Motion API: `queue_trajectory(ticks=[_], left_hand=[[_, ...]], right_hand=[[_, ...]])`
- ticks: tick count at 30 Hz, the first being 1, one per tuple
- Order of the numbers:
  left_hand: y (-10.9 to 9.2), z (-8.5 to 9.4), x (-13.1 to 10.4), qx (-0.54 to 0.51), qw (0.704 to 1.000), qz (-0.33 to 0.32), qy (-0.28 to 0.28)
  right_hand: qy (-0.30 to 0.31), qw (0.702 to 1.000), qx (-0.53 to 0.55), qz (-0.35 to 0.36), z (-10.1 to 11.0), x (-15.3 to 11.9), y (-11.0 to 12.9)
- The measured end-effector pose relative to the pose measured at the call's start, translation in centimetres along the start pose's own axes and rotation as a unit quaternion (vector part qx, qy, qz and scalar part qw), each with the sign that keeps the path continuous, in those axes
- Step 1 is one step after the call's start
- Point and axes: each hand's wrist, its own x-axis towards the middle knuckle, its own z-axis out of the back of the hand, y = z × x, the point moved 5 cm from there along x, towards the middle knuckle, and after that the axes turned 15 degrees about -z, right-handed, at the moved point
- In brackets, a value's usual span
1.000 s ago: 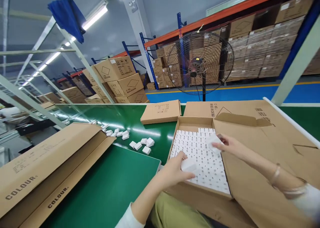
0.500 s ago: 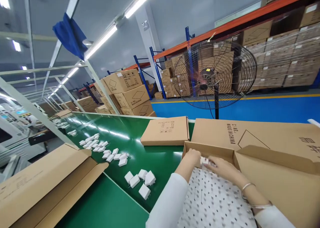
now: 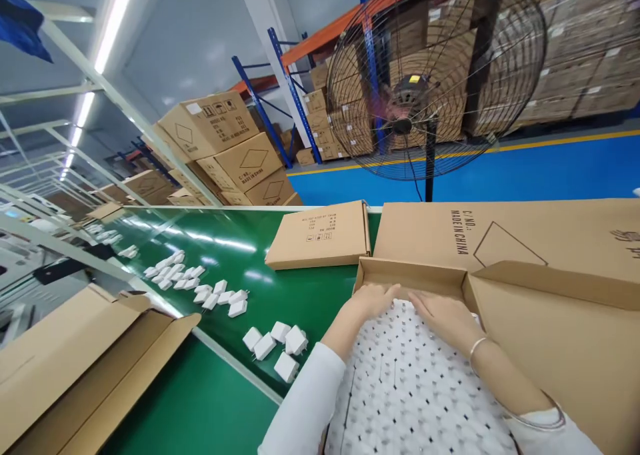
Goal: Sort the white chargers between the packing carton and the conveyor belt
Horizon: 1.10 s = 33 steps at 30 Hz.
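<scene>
white blocky plastic plugs with small metallic-looking pins up, packed in tight rows, small dark gaps between. they're in an open brown cardboard box, lid folded out to the right. left hand and right hand at far end of rows, fingers extended; can't tell if either pinches a plug. loose white plugs scattered on shiny green work surface, closed flat brown cardboard box near them.

Bare belt lies between plugs and closed box — a passable lane, walled at right by the open box.
</scene>
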Motion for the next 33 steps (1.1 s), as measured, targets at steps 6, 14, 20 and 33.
queue_trajectory(ticks=[6, 14, 20, 33], left_hand=[[3.5, 3.9, -13.8, 0.085, 0.975, 0.159, -0.13], [7.6, -4.8, -23.3, -0.003, 0.948, 0.316, 0.024], [7.4, -5.9, -22.2, 0.007, 0.938, 0.343, -0.045], [6.4, -3.8, -29.5, -0.287, 0.843, 0.045, -0.453]], right_hand=[[0.019, 1.0, -0.004, -0.002, -0.9, 0.4, -0.7], [-0.16, 0.985, 0.049, 0.044, 1.7, -0.5, 1.2], [-0.182, 0.964, -0.002, 0.193, -0.9, -6.8, 14.2], [-0.145, 0.947, -0.022, 0.287, -5.6, -9.4, 21.4]])
